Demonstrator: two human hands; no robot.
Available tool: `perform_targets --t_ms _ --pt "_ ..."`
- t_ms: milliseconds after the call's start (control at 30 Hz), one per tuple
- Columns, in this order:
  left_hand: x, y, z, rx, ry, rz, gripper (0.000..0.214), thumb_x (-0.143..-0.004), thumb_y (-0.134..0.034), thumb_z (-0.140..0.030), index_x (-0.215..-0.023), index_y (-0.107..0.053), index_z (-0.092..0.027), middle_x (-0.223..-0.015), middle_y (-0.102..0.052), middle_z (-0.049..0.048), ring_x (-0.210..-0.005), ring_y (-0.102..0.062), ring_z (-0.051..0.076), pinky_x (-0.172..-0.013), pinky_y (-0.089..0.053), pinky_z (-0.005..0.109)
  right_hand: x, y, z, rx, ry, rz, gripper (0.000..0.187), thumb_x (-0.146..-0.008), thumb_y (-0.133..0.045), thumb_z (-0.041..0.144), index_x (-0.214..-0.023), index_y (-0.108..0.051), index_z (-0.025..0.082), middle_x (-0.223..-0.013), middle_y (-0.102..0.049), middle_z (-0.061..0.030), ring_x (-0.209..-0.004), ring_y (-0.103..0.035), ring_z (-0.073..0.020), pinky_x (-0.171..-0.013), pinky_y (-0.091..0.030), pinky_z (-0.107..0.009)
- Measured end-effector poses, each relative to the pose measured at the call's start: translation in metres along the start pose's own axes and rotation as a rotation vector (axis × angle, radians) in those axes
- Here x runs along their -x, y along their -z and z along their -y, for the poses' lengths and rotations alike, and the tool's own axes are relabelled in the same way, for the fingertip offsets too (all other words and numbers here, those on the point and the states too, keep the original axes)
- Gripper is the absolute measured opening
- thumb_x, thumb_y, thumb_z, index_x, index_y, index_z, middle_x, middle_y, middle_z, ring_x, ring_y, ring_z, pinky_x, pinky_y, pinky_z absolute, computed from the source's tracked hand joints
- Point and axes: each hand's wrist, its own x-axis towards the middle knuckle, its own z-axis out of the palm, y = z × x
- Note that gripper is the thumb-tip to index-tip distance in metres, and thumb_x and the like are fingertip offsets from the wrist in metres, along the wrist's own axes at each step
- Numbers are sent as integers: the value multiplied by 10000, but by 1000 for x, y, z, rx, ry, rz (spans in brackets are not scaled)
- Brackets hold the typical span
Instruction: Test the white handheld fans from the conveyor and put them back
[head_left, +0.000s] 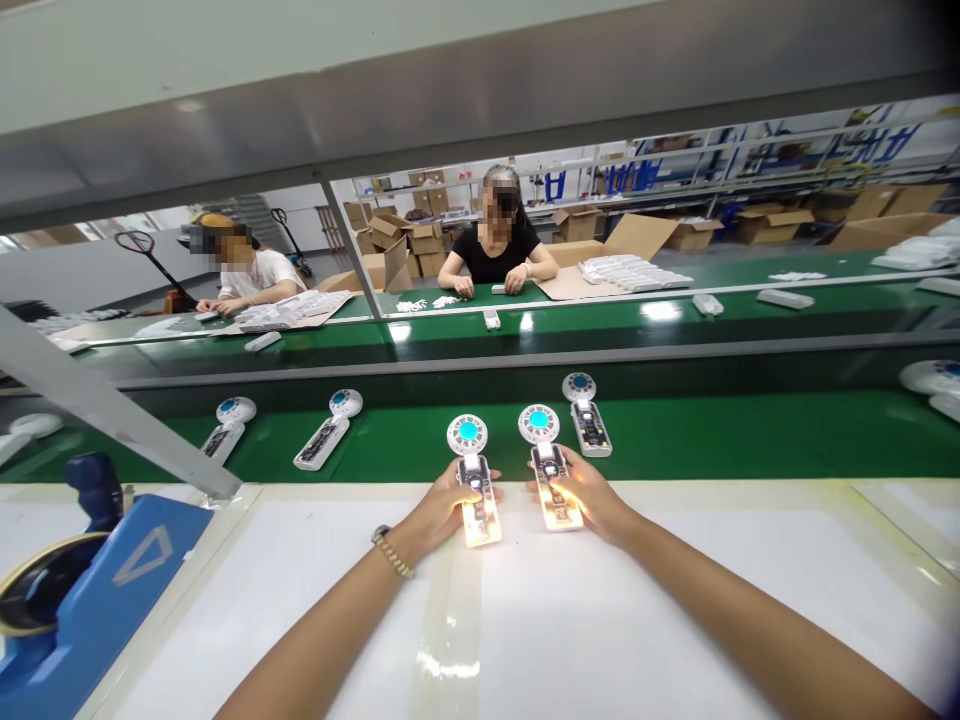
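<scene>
My left hand (450,500) is closed around the handle of a white handheld device (468,434) with a round head and blue-lit centre. The open handle shows a circuit board, and its lower end glows warm yellow. In my right hand (592,495) is a matching device (538,424), also lit blue at the head and yellow at the handle. Both thumbs rest on the boards. The two devices are held side by side, apart, over the near edge of the green conveyor belt (412,455). Just beyond my right hand, another such device (590,425) lies unlit on the belt.
More unlit devices (328,432) lie along the belt. A blue tape dispenser (127,590) stands left on the white tabletop (337,640). A slanted metal post (127,410) rises beside it, and a shelf (450,90) spans overhead. Two people (499,240) work across the line.
</scene>
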Motion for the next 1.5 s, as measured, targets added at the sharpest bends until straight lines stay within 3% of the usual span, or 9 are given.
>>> perform_targets --t_ms 167,400,733,967,1200,1500 --pt "2 -3 -2 10 28 27 385 -634 -627 -39 -971 -492 -165 -1149 -570 140 -886 -635 249 -762 -476 374 1 0 0 -5 -8 -17 471 -674 -672 261 -1089 -449 244 -1176 -563 -86 -916 -637 -252 -781 -512 -427" --pt "1 -4 -1 23 -1 7 426 -637 -643 -52 -1016 -508 -189 -1267 -494 136 -1011 -589 285 -823 -459 404 -1 2 -3 30 -54 -32 494 -698 -642 264 -1136 -413 243 -993 -657 -71 -747 -670 -215 -703 -522 -389" --pt "-2 0 4 14 -8 33 421 -646 -611 -32 -1017 -476 -176 -1218 -530 145 -980 -603 278 -765 -471 377 -1 4 -5 -34 -39 -23 532 -698 -670 262 -1157 -400 255 -1066 -642 -73 -895 -650 -235 -821 -496 -439" --pt "-4 4 8 8 -57 62 407 -650 -598 -18 -1015 -489 -160 -1215 -535 146 -959 -612 259 -844 -445 407 -1 5 -5 -34 10 29 596 -684 -691 263 -1200 -394 248 -1042 -645 -78 -922 -642 -260 -842 -480 -470" --pt "-3 3 8 -43 -50 67 440 -625 -662 -33 -1003 -486 -173 -1211 -533 148 -980 -597 262 -770 -463 359 -1 6 -5 -72 37 63 606 -639 -706 227 -1171 -416 247 -1160 -598 -97 -967 -622 -268 -859 -472 -459" --pt "-3 4 7 -69 -56 56 450 -614 -672 -40 -1004 -489 -171 -1225 -522 159 -958 -600 264 -691 -477 326 -3 6 -8 -45 50 37 683 -618 -717 219 -1206 -370 243 -978 -631 -59 -925 -634 -259 -823 -494 -440"
